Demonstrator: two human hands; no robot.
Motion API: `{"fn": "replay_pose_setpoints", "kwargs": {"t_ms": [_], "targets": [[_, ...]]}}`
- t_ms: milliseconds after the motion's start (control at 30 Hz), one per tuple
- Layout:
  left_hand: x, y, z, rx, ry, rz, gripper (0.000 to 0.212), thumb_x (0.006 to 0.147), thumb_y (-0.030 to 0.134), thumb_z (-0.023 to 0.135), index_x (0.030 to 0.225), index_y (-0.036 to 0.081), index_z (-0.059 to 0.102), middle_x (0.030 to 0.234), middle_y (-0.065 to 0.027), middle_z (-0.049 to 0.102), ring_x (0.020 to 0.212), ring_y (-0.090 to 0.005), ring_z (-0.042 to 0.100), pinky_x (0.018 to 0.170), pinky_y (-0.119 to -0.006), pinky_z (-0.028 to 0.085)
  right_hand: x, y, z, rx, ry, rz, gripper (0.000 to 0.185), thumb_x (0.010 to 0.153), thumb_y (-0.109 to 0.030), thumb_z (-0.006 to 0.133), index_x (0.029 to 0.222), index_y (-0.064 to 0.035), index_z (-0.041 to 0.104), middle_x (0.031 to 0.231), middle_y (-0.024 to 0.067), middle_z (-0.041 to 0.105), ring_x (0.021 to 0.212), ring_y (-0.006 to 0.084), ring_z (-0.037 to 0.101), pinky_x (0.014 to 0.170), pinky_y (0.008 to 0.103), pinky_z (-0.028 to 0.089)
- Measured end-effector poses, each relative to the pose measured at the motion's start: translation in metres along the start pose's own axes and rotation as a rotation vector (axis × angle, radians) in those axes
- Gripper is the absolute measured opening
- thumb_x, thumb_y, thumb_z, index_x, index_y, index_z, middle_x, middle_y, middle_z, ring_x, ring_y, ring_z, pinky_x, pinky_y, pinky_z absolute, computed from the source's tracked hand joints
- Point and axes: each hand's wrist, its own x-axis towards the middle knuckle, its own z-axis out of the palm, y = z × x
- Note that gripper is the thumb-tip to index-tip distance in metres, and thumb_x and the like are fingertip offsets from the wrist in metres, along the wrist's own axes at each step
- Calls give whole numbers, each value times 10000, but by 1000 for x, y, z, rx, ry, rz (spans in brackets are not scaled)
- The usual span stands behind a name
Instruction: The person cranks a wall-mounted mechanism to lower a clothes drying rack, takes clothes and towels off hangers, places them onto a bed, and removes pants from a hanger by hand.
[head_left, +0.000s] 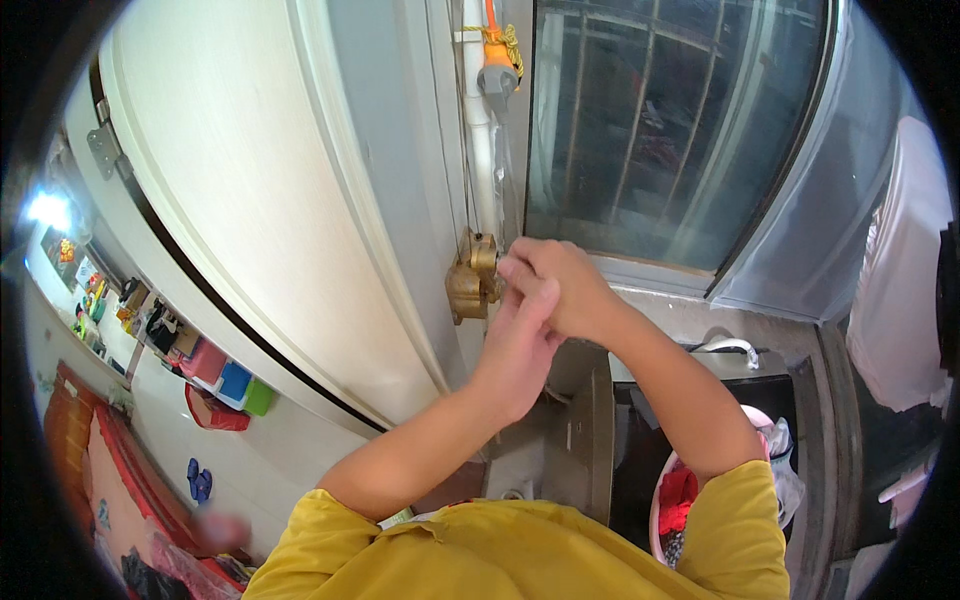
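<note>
A gold-coloured metal hand-crank winder (469, 289) is fixed to the wall, with thin cables (463, 172) running up from it. Close against its right side, my right hand (562, 281) has its fingers curled around what seems to be the crank handle, which the fingers mostly hide. My left hand (521, 345) comes from below and overlaps the right one. Its thumb lies near the right hand's fingers, and whether it grips anything is hidden.
Left stands a cream door (255, 187). Above the winder, an orange-and-grey socket (496, 71) hangs by a white pipe (480, 165). A barred window (637, 127) is ahead. Below right, a pink basin (656, 517) holds clothes beside a white faucet (731, 345).
</note>
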Motion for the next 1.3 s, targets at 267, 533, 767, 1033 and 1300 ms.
{"fn": "replay_pose_setpoints", "kwargs": {"t_ms": [267, 533, 767, 1033, 1300], "targets": [[-53, -35, -16, -75, -16, -182, 640, 837, 479, 522, 1316, 108, 318, 1321, -37, 409, 1233, -186, 372, 1044, -379, 272, -49, 0, 27, 6, -303, 0, 328, 859, -297, 498, 740, 7, 530, 686, 208, 568, 680, 403, 552, 606, 447, 425], [-52, -69, -52, -118, 184, -413, 632, 814, 551, 527, 1260, 132, 369, 1235, -23, 458, 1136, -167, 439, 973, -357, 337, -64, 55, 81, 123, -418, 192, 347, 847, -287, 504, 733, 36, 562, 703, 224, 577, 678, 398, 569, 609, 432, 438], [-4, -95, -80, -144, 283, -427, 560, 789, 575, 559, 1120, 138, 445, 1069, -7, 510, 997, -158, 481, 883, -329, 378, -42, 118, 108, 230, -357, 337, 365, 827, -293, 557, 731, 58, 574, 636, 202, 561, 563, 304, 537, 567, 401, 438], [63, -104, -88, -65, 315, -255, 584, 778, 602, 546, 1128, 144, 457, 1061, -7, 520, 991, -163, 488, 890, -336, 366, 5, 157, 100, 327, -281, 378, 341, 829, -270, 582, 720, 52, 578, 639, 201, 578, 545, 330, 569, 534, 407, 450], [124, -77, -68, -121, 270, -37, 575, 788, 567, 537, 1155, 131, 463, 1092, -12, 524, 1009, -160, 488, 865, -321, 355, 58, 146, 58, 14, -2, 213, 381, 782, -345, 584, 715, 28, 623, 725, 240, 601, 707, 408, 592, 616, 447, 460]]}}
